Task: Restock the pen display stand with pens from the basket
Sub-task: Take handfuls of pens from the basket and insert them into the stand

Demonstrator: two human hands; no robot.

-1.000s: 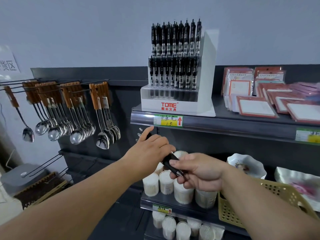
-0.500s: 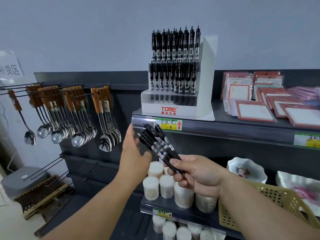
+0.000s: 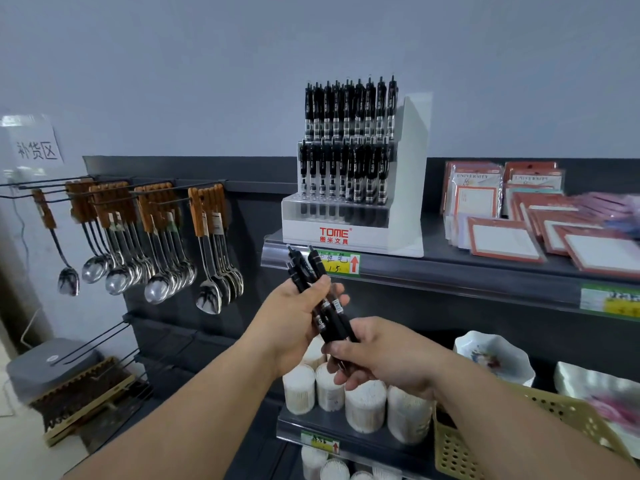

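Observation:
A white tiered pen display stand [image 3: 410, 188] marked TOME stands on the upper shelf. Its two upper rows hold several black pens; the front row looks empty. Below it, in front of the shelf edge, both hands hold a bundle of several black pens [image 3: 313, 271]. My left hand [image 3: 294, 320] grips the upper part of the bundle. My right hand [image 3: 384, 358] grips its lower end. The yellow perforated basket [image 3: 460, 452] sits at the lower right, partly hidden by my right forearm.
Spoons with wooden handles [image 3: 156, 244] hang on hooks to the left. Red-framed notepads [image 3: 509, 233] lie right of the stand. Tubs of cotton swabs [image 3: 363, 403] fill the lower shelf, with patterned dishes [image 3: 495, 358] beside them. A yellow price tag [image 3: 339, 263] marks the shelf edge.
My left hand went from open beside the fanned pens to gripping them, gathering them into a tight bundle. The bundle has risen a little toward the shelf edge.

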